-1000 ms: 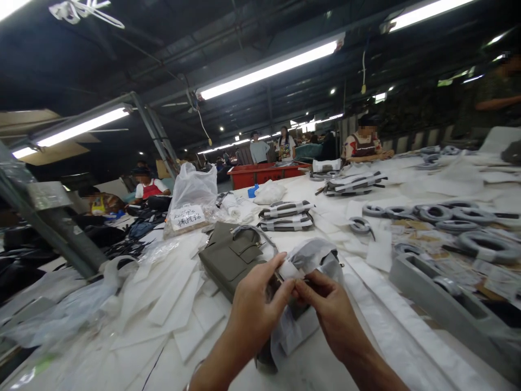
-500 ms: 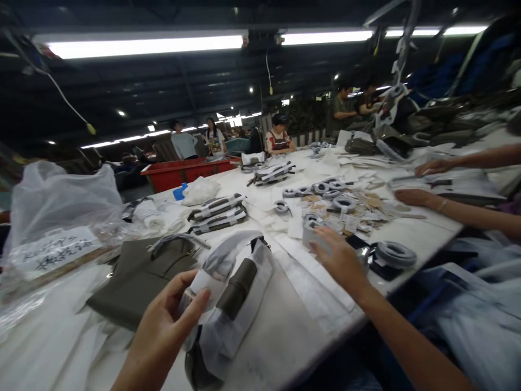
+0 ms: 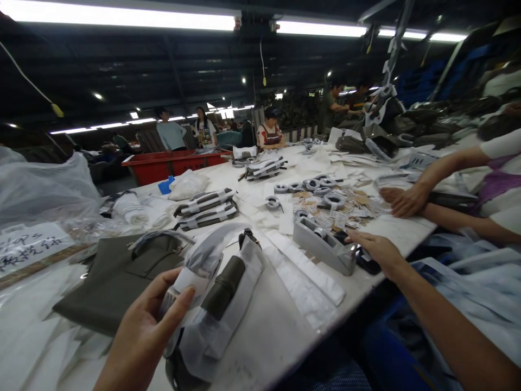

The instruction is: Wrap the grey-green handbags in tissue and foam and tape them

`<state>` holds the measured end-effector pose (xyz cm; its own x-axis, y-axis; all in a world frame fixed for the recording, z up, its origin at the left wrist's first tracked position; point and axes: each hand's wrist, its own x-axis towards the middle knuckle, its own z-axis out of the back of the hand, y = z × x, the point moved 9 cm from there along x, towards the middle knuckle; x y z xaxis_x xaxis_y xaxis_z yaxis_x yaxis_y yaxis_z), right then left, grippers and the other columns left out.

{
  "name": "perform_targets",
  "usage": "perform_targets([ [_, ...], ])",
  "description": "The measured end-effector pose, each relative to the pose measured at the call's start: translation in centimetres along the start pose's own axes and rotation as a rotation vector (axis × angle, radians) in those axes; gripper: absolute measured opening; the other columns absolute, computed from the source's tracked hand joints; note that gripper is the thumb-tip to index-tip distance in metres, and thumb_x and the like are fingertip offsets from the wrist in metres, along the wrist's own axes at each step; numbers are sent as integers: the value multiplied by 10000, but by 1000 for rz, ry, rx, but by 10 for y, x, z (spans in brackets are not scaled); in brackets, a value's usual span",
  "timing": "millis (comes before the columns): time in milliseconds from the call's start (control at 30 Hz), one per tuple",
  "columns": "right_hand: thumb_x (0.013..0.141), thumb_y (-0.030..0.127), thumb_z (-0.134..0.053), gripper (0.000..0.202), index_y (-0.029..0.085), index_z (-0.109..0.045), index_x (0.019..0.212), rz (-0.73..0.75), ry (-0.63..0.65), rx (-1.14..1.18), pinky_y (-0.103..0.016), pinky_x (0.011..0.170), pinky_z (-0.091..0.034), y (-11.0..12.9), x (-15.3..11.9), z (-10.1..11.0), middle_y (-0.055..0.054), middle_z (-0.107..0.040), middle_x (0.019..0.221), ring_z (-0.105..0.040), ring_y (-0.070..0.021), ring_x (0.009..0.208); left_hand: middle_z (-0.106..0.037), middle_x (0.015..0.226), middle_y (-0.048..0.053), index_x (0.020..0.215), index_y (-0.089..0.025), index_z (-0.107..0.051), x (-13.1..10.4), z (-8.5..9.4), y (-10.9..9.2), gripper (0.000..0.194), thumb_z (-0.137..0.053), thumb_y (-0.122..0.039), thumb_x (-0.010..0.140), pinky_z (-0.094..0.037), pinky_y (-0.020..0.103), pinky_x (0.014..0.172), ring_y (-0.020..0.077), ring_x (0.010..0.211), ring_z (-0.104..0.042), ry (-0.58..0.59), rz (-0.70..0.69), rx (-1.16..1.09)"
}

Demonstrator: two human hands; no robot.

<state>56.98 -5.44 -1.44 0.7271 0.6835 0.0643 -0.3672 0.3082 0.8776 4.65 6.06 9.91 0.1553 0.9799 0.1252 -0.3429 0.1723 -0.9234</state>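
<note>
My left hand [image 3: 152, 320] is closed round a wrapped strap [image 3: 195, 282], thumb pressed on its white paper band. The strap is bundled in pale wrapping, and an olive-green section [image 3: 223, 288] shows beside the hand. My right hand [image 3: 382, 254] reaches to the near right end of a grey tape dispenser [image 3: 321, 247]. Its fingers are stretched out; whether they touch the dispenser or a strip of tape I cannot tell. An olive-green bag [image 3: 101, 282] with a partly wrapped handle lies on the table left of the strap.
Wrapped strap bundles [image 3: 207, 209] lie further back on the white table [image 3: 268, 336]. Grey coils [image 3: 334, 200] and loose tags [image 3: 354, 206] are beyond the dispenser. A co-worker's arms [image 3: 431, 184] rest at the right. White plastic sleeves [image 3: 301, 277] lie mid-table; a red bin [image 3: 171, 167] stands behind.
My right hand has moved from over the dispenser to its near right end, uncovering the dispenser. My left hand still grips the strap. The co-worker's hands have come together.
</note>
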Motion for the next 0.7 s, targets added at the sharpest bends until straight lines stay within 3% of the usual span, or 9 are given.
perform_targets([
  [133, 697, 560, -715, 374, 216, -797, 821, -87, 43, 248, -398, 982, -493, -16, -21, 12, -119, -749, 1081, -652, -313, 1105, -732, 882, 15, 1129, -218, -634, 0, 4, 3, 597, -728, -615, 692, -542, 225, 599, 206, 727, -673, -22, 22, 13],
  [233, 576, 536, -824, 422, 179, -795, 800, -176, 51, 332, -401, 771, -580, -37, -34, 7, -155, -765, 919, -712, -296, 819, -733, 846, 15, 1133, -219, -632, 1, 3, 7, 625, -742, -621, 666, -540, 238, 541, 204, 654, -661, 11, 46, 21],
  [333, 493, 498, -873, 417, 168, -781, 730, -240, -15, 377, -365, 589, -572, -60, -38, -1, -147, -753, 780, -645, -217, 582, -737, 831, 27, 1128, -207, -634, 2, 4, 8, 648, -751, -623, 645, -553, 262, 542, 223, 654, -673, 2, 56, 4],
  [500, 470, 545, -857, 449, 154, -758, 667, -252, -124, 363, -318, 505, -520, -78, -42, -6, -116, -727, 700, -566, -164, 510, -734, 854, 19, 1107, -209, -645, -1, 1, 1, 600, -709, -632, 687, -539, 240, 566, 213, 699, -666, -36, 26, 28],
  [600, 512, 578, -841, 473, 152, -764, 702, -218, -132, 368, -314, 541, -516, -67, -59, -11, -107, -727, 730, -568, -167, 549, -722, 825, 12, 1112, -206, -637, -3, -2, 1, 604, -710, -632, 690, -524, 234, 565, 210, 701, -662, -38, 35, -4],
  [700, 640, 562, -813, 445, 160, -774, 826, -71, -30, 426, -309, 656, -527, -19, -88, -37, -85, -723, 774, -579, -169, 627, -703, 803, 10, 1096, -191, -632, -2, -7, -1, 562, -730, -584, 706, -514, 230, 606, 193, 709, -651, -3, 13, -57],
])
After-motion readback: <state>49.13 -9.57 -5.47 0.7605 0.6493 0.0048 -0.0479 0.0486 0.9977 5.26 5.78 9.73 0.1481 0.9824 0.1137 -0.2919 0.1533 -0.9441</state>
